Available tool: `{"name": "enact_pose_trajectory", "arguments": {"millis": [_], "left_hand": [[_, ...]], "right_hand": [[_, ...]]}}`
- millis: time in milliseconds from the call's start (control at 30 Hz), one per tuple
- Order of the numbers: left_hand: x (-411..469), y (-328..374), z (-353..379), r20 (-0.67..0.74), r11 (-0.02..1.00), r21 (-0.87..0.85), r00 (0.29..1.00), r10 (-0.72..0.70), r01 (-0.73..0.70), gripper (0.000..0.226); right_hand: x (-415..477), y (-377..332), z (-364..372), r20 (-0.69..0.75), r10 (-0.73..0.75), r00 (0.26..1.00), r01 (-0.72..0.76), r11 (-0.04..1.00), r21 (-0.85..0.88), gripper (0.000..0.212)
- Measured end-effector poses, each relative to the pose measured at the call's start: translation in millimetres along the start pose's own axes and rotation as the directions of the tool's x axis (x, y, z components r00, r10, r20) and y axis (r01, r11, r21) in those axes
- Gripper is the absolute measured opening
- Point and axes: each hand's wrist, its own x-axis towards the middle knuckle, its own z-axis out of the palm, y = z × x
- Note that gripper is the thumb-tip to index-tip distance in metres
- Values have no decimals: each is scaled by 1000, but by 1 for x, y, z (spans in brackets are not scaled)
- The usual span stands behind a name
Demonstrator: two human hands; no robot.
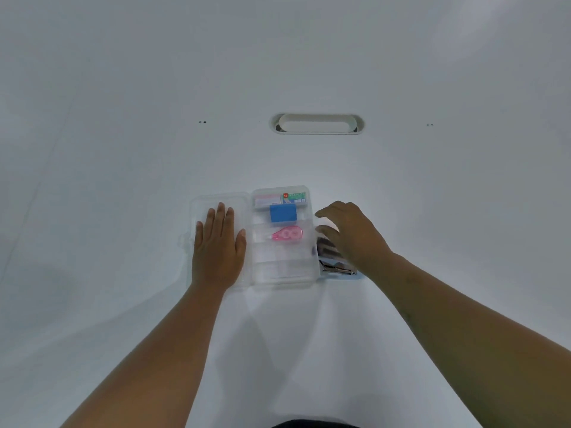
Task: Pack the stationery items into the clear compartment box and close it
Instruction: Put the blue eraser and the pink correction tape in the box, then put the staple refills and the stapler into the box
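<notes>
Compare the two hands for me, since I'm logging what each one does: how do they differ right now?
The left hand lies flat, palm down, on the open lid of the clear box; the right hand is beside the box, off it. The left hand's fingers are straight and together; the right hand's curl over a stapler on the table. Both are bare.

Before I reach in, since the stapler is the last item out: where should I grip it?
Probably across its long body, coming from above and the right. The stapler lies flat on the table against the clear box's right wall, so the left side is blocked. The right hand already hovers over it.
</notes>
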Motion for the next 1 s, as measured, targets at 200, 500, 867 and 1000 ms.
{"name": "enact_pose_trajectory", "arguments": {"millis": [200,500,867,1000], "left_hand": [[16,0,-10,-4,996,31,996,89,-88,50],[21,60,-29,-123,966,-23,960,253,-258,36],[13,129,-9,216,765,128,771,599,-631,17],[21,139,-9,357,731,156,728,585,-664,21]], "right_hand": [[-29,39,-2,139,100,985,-100,995,-7,10],[-41,48,4,99,147,984,-153,987,55,13],[-53,77,1,-12,168,986,-167,984,60,9],[-62,93,-4,-81,181,980,-182,983,-10,7]]}}
